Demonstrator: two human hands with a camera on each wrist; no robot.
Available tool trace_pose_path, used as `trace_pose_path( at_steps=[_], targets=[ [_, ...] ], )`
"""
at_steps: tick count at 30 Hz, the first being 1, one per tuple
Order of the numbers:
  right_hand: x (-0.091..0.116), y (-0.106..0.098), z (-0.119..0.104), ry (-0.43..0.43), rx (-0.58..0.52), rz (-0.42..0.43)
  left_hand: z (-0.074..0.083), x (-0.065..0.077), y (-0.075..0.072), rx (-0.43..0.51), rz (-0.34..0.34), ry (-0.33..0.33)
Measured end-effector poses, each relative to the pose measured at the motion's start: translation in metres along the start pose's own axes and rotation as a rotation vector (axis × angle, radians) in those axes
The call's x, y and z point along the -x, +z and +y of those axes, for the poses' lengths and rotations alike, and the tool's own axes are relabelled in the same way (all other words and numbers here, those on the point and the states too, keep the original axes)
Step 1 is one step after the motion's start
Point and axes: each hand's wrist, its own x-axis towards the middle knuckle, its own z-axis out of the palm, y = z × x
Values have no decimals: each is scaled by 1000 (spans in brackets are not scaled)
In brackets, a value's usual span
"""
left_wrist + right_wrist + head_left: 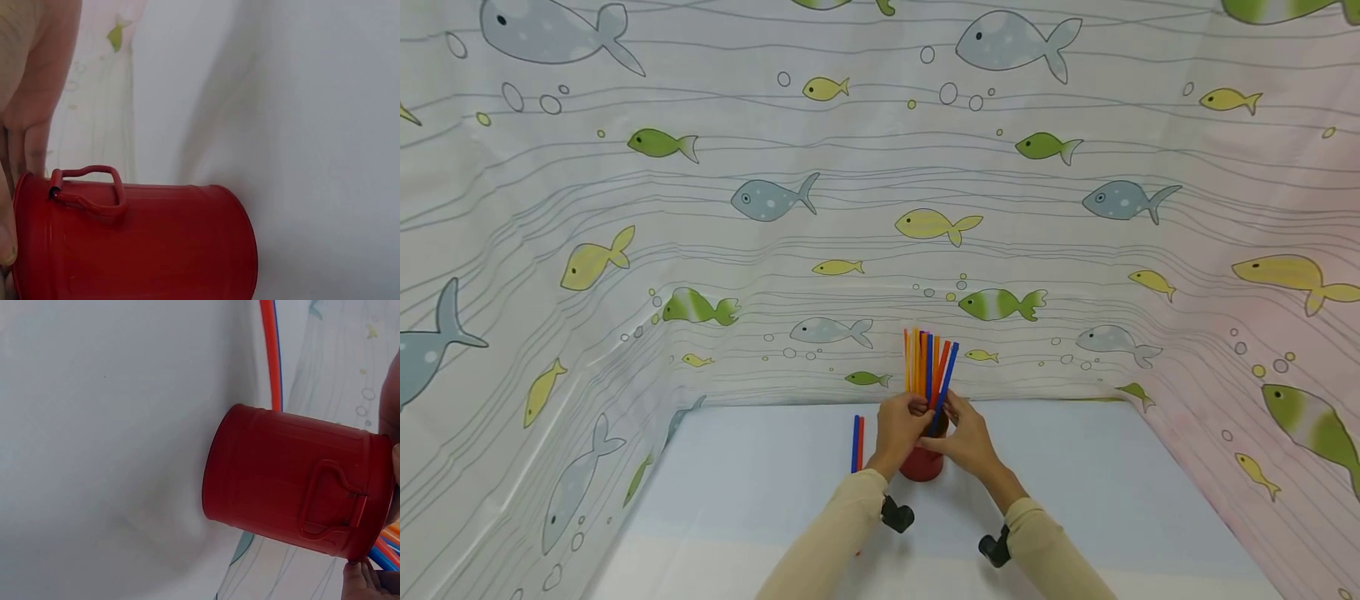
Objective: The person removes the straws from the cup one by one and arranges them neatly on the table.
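Observation:
A red metal pail stands upright on the table, holding a bundle of orange, yellow, red and blue straws. My left hand is at the pail's mouth, thumb and fingers curled about the lower part of the straws. From the other side my right hand holds the rim, its thumb across the front and its fingers behind. The pail and its small handle show in the left wrist view. In the right wrist view, fingertips touch the rim. The pail hides the straws' lower ends.
A blue and a red straw lie on the white table left of the pail, partly behind my left arm. A fish-patterned curtain closes off the back and both sides. Black wrist cameras hang under the sleeves.

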Motion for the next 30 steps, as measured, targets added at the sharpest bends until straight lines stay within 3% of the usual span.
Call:
trace_pose_path(
  at_steps=[9, 19, 30],
  targets=[
    [-1, -2, -3, -29, 13, 11, 2, -1, 2, -67, 5, 2],
    [0, -1, -2, -40, 6, 9, 4, -1, 1, -72, 3, -10],
    [1, 0, -3, 5, 11, -3, 11, -8, -9, 65, 56, -8]
  ],
)
